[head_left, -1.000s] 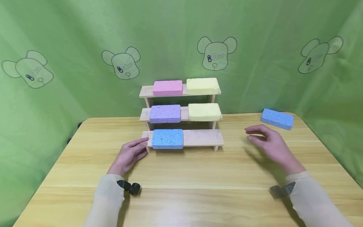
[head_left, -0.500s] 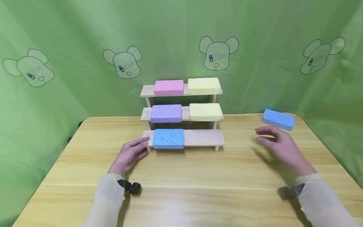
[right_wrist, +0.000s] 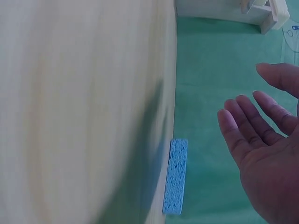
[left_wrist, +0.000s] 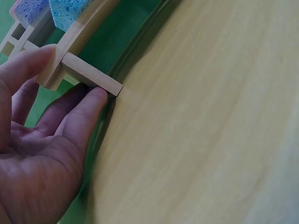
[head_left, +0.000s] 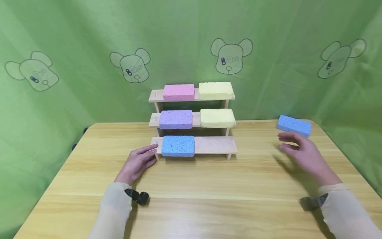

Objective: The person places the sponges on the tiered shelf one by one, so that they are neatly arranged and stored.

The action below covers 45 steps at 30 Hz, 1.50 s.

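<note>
A three-step wooden display rack stands at the back middle of the table. My left hand holds the left end of its bottom step; in the left wrist view the thumb lies on the board and the fingers touch the leg below. A blue sponge lies on that step's left half. My right hand hovers over the table at the right, holding nothing, fingers loosely bent and thumb apart. Just beyond it, another blue sponge lies at the table's back right corner, its front edge partly hidden by the hand.
On the middle step sit a purple sponge and a yellow sponge. A pink sponge and a second yellow sponge rest on the top step. A green curtain hangs directly behind the wooden table.
My right hand has moved to the right, closer to the blue sponge at the corner. The left hand has stayed at the rack. The head view has shifted slightly.
</note>
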Motion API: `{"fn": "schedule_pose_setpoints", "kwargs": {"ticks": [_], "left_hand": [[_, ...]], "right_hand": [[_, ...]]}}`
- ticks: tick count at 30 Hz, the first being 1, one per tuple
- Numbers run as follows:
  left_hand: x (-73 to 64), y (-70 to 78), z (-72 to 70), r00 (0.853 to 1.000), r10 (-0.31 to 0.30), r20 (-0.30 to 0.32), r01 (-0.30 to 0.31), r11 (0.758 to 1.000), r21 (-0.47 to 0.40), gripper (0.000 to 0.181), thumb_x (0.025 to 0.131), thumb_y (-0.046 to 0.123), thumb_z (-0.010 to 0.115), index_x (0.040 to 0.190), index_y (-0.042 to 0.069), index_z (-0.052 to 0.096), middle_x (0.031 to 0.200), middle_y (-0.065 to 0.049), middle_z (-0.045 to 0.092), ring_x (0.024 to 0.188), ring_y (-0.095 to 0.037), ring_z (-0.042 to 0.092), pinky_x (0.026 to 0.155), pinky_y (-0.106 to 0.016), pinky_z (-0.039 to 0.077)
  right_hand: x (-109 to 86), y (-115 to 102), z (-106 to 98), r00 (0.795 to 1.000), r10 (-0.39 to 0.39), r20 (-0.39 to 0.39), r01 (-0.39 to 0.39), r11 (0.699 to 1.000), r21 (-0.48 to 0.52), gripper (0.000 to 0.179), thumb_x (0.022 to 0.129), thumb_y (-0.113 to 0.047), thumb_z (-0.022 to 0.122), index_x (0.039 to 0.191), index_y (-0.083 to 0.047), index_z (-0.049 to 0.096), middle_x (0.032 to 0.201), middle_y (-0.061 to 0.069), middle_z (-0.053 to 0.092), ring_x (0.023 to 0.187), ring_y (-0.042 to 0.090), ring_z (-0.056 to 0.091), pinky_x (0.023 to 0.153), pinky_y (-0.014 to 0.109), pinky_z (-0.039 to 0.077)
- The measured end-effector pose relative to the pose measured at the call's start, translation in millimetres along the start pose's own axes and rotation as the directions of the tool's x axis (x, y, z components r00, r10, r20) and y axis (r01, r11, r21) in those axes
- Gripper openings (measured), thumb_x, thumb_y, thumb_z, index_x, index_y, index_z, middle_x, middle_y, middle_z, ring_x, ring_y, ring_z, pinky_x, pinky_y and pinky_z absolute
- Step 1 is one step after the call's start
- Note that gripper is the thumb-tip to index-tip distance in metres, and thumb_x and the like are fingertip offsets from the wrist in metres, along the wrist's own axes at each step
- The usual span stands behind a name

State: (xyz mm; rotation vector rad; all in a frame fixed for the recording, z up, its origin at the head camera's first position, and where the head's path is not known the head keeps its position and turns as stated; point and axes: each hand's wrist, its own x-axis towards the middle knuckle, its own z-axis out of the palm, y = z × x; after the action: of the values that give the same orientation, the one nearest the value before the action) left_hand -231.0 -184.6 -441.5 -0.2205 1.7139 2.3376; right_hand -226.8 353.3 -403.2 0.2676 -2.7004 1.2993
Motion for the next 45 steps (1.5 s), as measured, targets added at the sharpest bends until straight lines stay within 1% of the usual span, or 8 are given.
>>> {"fn": "schedule_pose_setpoints", "kwargs": {"ticks": [4,9,12,14,16,22,37,45], "left_hand": [[0.5,1.1,0.3,1.0,0.001,-0.003,-0.001,1.0,0.005,0.046,0.093,0.002,0.065,0.136,-0.008,0.051,0.145,-0.016,0.044,0.114,-0.022,0.059,0.098,-0.036,0.05],[0.7,0.9,0.4,1.0,-0.002,-0.007,0.002,1.0,0.005,0.044,0.093,0.002,0.065,0.135,-0.006,0.054,0.145,-0.017,0.044,0.113,-0.022,0.06,0.098,-0.036,0.05],[0.8,0.3,0.8,1.0,-0.004,-0.011,0.004,1.0,0.0,0.043,0.093,0.001,0.064,0.135,-0.006,0.054,0.145,-0.017,0.045,0.113,-0.022,0.06,0.098,-0.036,0.05],[0.9,-0.1,1.1,1.0,-0.004,-0.013,0.004,1.0,-0.002,0.043,0.093,0.001,0.064,0.135,-0.007,0.054,0.145,-0.017,0.045,0.113,-0.022,0.06,0.097,-0.036,0.05],[1.0,-0.4,1.5,1.0,-0.005,-0.013,0.005,1.0,-0.003,0.043,0.093,0.001,0.064,0.134,-0.007,0.054,0.145,-0.017,0.045,0.113,-0.022,0.06,0.097,-0.035,0.05],[0.6,-0.4,1.3,1.0,-0.007,-0.008,0.007,1.0,-0.006,0.043,0.093,0.001,0.065,0.134,-0.007,0.054,0.145,-0.017,0.044,0.113,-0.021,0.06,0.098,-0.036,0.049],[-1.0,-0.7,-1.3,1.0,-0.008,-0.024,0.008,1.0,-0.013,0.04,0.093,0.001,0.065,0.132,-0.006,0.057,0.144,-0.018,0.045,0.112,-0.022,0.06,0.097,-0.036,0.05],[1.2,-1.0,-3.0,1.0,-0.002,0.01,0.001,1.0,0.002,0.045,0.093,0.003,0.066,0.135,-0.006,0.053,0.147,-0.017,0.042,0.116,-0.023,0.058,0.098,-0.036,0.049]], "right_hand": [[0.5,6,-6,1.0,0.012,0.005,-0.011,1.0,-0.025,0.05,0.097,-0.019,0.065,0.138,0.003,0.046,0.132,0.02,0.05,0.103,-0.009,0.049,0.084,0.003,0.041],[3.3,13,-14,0.999,0.034,0.026,-0.033,0.998,-0.053,0.058,0.098,-0.023,0.064,0.144,0.004,0.041,0.14,0.025,0.044,0.126,0.031,0.048,0.089,0.002,0.037],[4.0,17,-20,0.997,0.062,0.052,-0.06,0.997,-0.052,0.067,0.098,-0.026,0.064,0.148,0.004,0.033,0.146,0.028,0.035,0.131,0.052,0.033,0.109,0.022,0.034],[4.5,20,-24,0.994,0.088,0.065,-0.085,0.995,-0.052,0.072,0.097,-0.029,0.064,0.151,0.003,0.029,0.15,0.029,0.03,0.134,0.054,0.027,0.115,0.042,0.027],[4.6,24,-27,0.992,0.097,0.076,-0.093,0.995,-0.046,0.075,0.098,-0.031,0.064,0.152,0.003,0.024,0.152,0.031,0.024,0.135,0.056,0.021,0.111,0.061,0.018],[4.4,30,-35,0.99,0.116,0.077,-0.111,0.992,-0.059,0.08,0.098,-0.033,0.063,0.153,0.004,0.019,0.154,0.034,0.017,0.135,0.059,0.014,0.111,0.064,0.011],[16.6,45,-53,0.974,0.214,0.077,-0.202,0.97,-0.135,0.091,0.095,-0.048,0.061,0.158,-0.007,0.009,0.157,0.03,-0.005,0.13,0.067,0.01,0.099,0.079,0.015],[25.8,47,-63,0.981,0.185,0.057,-0.166,0.955,-0.244,0.092,0.095,-0.047,0.062,0.155,0.001,0.012,0.149,0.044,0.008,0.121,0.069,0.022,0.088,0.081,0.025]]}}
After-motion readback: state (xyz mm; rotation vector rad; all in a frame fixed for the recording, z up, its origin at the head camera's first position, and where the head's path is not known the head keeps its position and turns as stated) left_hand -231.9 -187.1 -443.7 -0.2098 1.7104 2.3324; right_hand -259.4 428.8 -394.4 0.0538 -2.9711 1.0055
